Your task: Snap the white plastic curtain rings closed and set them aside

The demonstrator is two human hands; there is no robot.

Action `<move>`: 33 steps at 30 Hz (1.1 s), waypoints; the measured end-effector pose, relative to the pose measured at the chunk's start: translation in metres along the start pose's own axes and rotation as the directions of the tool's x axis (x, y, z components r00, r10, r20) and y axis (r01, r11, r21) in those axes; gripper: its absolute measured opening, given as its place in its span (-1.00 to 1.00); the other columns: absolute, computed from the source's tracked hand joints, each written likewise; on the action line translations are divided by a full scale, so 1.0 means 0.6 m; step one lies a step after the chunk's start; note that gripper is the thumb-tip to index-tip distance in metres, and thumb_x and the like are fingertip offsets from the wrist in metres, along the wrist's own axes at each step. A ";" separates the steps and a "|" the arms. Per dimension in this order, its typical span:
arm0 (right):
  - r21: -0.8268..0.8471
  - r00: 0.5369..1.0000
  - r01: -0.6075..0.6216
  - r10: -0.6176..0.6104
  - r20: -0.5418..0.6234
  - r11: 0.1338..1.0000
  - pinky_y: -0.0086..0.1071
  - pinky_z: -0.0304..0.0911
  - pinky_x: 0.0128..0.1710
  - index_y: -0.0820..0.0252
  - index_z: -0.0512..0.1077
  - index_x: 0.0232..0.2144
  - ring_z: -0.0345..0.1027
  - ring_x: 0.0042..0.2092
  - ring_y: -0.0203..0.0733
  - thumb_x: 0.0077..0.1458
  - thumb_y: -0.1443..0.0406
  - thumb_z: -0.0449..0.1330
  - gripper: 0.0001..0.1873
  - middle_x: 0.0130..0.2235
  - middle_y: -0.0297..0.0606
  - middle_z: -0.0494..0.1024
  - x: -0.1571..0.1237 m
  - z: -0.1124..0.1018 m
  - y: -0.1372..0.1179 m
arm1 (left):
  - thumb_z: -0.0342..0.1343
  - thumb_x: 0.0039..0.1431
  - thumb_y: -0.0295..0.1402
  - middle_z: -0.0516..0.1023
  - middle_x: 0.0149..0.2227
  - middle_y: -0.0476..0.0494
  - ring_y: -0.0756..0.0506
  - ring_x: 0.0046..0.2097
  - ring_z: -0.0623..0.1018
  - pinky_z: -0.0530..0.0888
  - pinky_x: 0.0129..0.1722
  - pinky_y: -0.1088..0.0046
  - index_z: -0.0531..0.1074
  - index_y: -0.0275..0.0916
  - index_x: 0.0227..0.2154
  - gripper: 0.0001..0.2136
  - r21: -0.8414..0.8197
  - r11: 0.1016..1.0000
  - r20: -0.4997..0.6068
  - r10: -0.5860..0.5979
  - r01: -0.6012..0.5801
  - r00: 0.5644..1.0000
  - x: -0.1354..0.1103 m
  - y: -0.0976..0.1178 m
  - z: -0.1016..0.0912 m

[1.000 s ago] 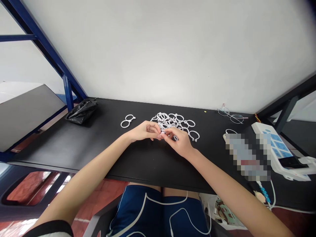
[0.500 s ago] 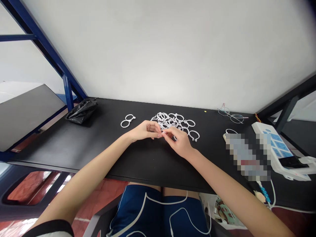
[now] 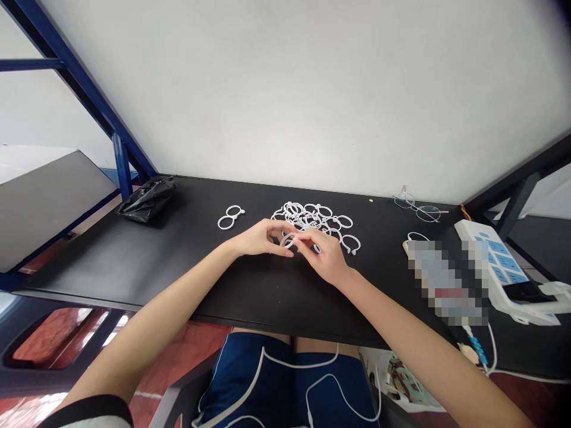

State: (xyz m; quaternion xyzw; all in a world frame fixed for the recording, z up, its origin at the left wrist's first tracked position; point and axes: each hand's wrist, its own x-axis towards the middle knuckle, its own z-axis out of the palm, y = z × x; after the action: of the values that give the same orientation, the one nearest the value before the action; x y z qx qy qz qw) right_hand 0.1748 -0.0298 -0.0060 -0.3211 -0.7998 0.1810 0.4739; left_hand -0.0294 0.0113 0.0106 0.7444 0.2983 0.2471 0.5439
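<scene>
A white plastic ring is pinched at its right side between the thumb and fingers of my right hand. My left hand curves around the ring's left side, thumb and fingers apart; whether they touch it I cannot tell. Behind both hands lies a pile of similar white rings, some joined in pairs, partly hidden by my fingers. One joined pair of white rings lies by itself on the black table, left of the pile.
A crumpled black plastic bag sits at the table's left end. Eyeglasses lie at the back right. A blurred-out phone with a cable and a white power strip occupy the right side. A pale wall rises behind.
My left thumb and fingers have spread apart, and the white ring now shows between the hands. My right hand has barely moved.
</scene>
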 end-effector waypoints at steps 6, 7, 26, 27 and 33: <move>0.008 1.000 -0.017 0.017 0.024 1.000 -0.37 0.40 -0.41 0.11 0.44 -0.26 0.43 -0.42 -0.26 0.26 0.29 0.11 -0.90 -0.38 -0.29 0.51 -0.001 -0.001 -0.002 | 0.38 -0.12 -0.26 0.55 -0.14 -0.18 0.04 -0.37 0.44 0.38 -0.48 0.57 0.48 -0.29 -0.09 -0.51 -0.008 1.000 0.028 -0.010 0.010 1.000 -0.002 0.002 -0.001; 0.004 1.000 -0.014 0.014 0.026 1.000 -0.37 0.40 -0.41 0.11 0.44 -0.26 0.43 -0.42 -0.26 0.26 0.29 0.10 -0.90 -0.37 -0.29 0.51 -0.001 -0.001 -0.002 | 0.39 -0.12 -0.26 0.55 -0.13 -0.19 0.04 -0.37 0.45 0.39 -0.48 0.56 0.47 -0.30 -0.07 -0.50 -0.010 1.000 0.024 -0.013 0.013 1.000 -0.002 0.000 -0.001; -0.015 0.998 0.021 -0.020 0.054 1.000 -0.37 0.38 -0.41 0.12 0.42 -0.30 0.42 -0.42 -0.26 0.26 0.32 0.09 -0.89 -0.40 -0.29 0.50 0.001 -0.003 -0.005 | 0.37 -0.08 -0.30 0.58 -0.09 -0.21 0.03 -0.36 0.52 0.49 -0.33 0.51 0.48 -0.29 -0.04 -0.51 0.001 1.000 0.039 0.007 -0.007 0.999 -0.003 -0.002 -0.003; -0.016 0.998 0.027 -0.026 0.052 0.999 -0.37 0.38 -0.41 0.12 0.42 -0.31 0.42 -0.42 -0.26 0.26 0.32 0.09 -0.89 -0.41 -0.29 0.50 0.001 -0.003 -0.005 | 0.37 -0.08 -0.30 0.58 -0.09 -0.21 0.03 -0.36 0.52 0.49 -0.32 0.50 0.48 -0.29 -0.05 -0.52 0.000 1.000 0.037 0.005 -0.005 0.999 -0.003 -0.002 -0.003; -0.024 0.999 0.026 -0.024 0.042 0.999 -0.37 0.38 -0.42 0.12 0.43 -0.30 0.41 -0.43 -0.27 0.26 0.32 0.09 -0.88 -0.40 -0.29 0.50 -0.001 -0.001 -0.001 | 0.37 -0.07 -0.30 0.57 -0.11 -0.19 0.05 -0.38 0.50 0.48 -0.32 0.50 0.46 -0.30 -0.05 -0.53 -0.008 1.000 0.050 -0.001 0.002 0.999 -0.003 0.002 -0.002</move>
State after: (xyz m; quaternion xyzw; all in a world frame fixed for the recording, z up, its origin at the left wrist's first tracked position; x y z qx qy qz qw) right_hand 0.1751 -0.0306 -0.0055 -0.3129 -0.8157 0.1719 0.4552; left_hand -0.0314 0.0103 0.0119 0.7479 0.2840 0.2291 0.5545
